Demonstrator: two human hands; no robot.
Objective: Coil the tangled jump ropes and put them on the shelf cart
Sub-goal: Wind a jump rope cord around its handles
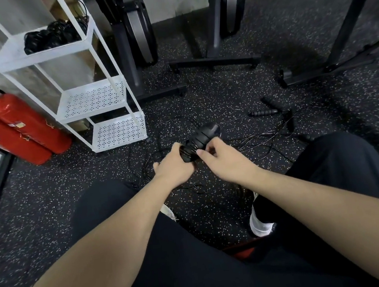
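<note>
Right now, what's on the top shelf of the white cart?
A pile of black coiled jump ropes lies on the top shelf of the cart, toward its right side. The tray rim hides the bottom of the pile, so the count is unclear.

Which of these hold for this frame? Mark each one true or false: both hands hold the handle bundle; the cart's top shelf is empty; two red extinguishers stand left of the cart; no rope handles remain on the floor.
1. Both hands, left hand and right hand, hold the black handle bundle: true.
2. The shelf cart has an empty top shelf: false, coiled black ropes lie there.
3. Two red extinguishers stand left of the cart: true.
4. No handles remain on the floor: false, loose handles lie at right.
</note>
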